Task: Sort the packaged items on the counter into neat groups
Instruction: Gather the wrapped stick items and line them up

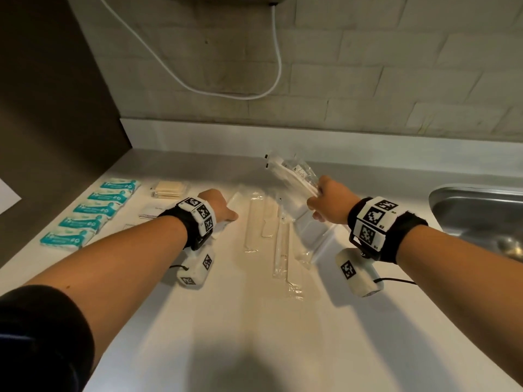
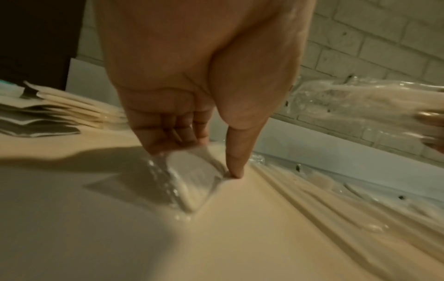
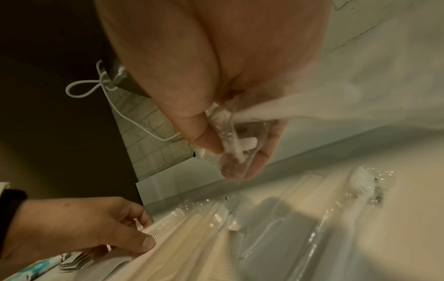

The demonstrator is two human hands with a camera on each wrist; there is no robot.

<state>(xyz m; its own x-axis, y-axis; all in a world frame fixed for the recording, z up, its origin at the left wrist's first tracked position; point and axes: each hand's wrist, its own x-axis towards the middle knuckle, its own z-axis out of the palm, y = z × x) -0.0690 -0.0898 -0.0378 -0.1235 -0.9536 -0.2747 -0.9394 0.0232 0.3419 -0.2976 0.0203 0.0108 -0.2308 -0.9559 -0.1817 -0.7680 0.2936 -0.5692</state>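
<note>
My left hand [image 1: 229, 215] is low on the counter [image 1: 254, 335] and pinches a clear-wrapped white comb packet [image 2: 192, 182] between thumb and fingers; the right wrist view shows the comb's teeth [image 3: 165, 225] at those fingers. Above the counter, my right hand [image 1: 314, 204] grips a bundle of clear-wrapped toothbrush packets [image 1: 294, 175], with the thumb pressed over their ends [image 3: 231, 138]. More long clear packets [image 1: 254, 222] and a wrapped toothbrush [image 1: 280, 244] lie loose between my hands.
A row of teal tissue packs [image 1: 93, 210] lines the counter's left side, with a beige packet stack [image 1: 169, 189] and a white card packet [image 1: 154, 212] beside it. A steel sink [image 1: 478, 210] is at the right. A white cable [image 1: 226, 89] hangs on the brick wall.
</note>
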